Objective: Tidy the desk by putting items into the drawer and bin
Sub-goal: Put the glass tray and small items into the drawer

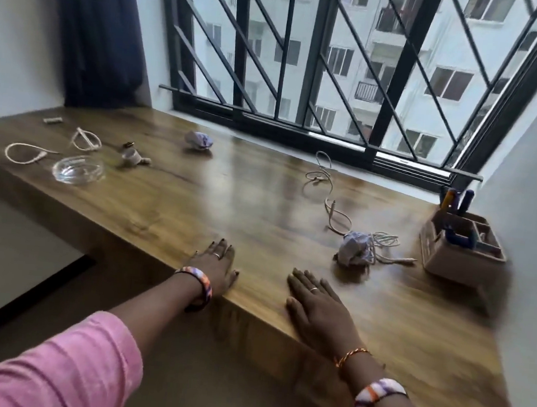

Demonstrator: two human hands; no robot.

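Head view: left hand (217,270) and right hand (315,300) both flat, palms down on the near edge of the wooden desk (229,193), holding nothing; nearest crumpled paper ball (354,248) sits just beyond the right hand, touching the tangled white cable (330,192); second paper ball (198,140) farther back; glass dish (78,169) far left of it; drawer and bin out of view; risk: grabbing the ball drags the cable along.
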